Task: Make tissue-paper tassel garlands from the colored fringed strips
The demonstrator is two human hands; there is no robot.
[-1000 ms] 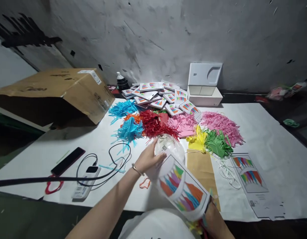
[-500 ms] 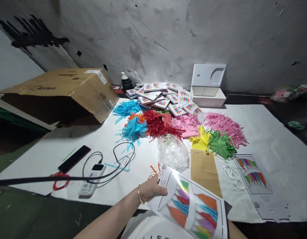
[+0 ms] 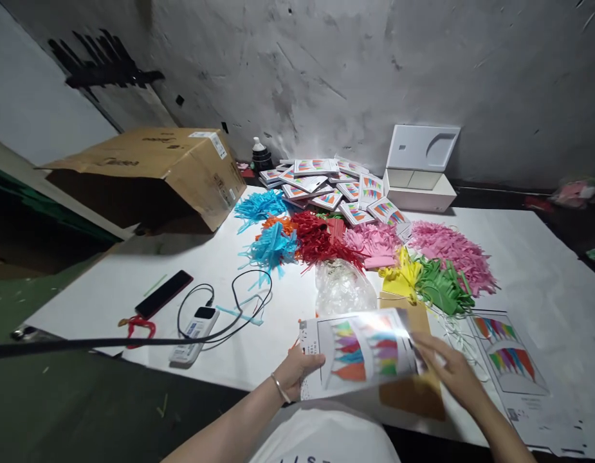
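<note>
My left hand (image 3: 300,370) grips the left end of a printed card sleeve (image 3: 321,379), thumb on top. Colourful tassel garlands are pictured on the sleeve, and glare crosses its upper right part. At its right edge is my right hand (image 3: 446,366), slightly blurred, with the fingertips closed on that edge. Under the sleeve's right end lies a brown paper sheet (image 3: 413,402). Beyond it sit a clear plastic bag (image 3: 345,289), yellow tassels (image 3: 402,275) and green tassels (image 3: 444,286). A flat printed card (image 3: 523,402) lies right of my right hand.
Behind are blue (image 3: 273,247), red (image 3: 316,241) and pink tassels (image 3: 449,254), and a pile of packaged cards (image 3: 321,183). A cardboard box (image 3: 195,180), a white box (image 3: 417,196), a phone (image 3: 164,294) and a power bank (image 3: 195,337) with cables stand or lie around.
The sleeve has tipped flatter and moved up, away from my body. My right hand, hidden behind it before, now shows at its right edge. The view has shifted a little left.
</note>
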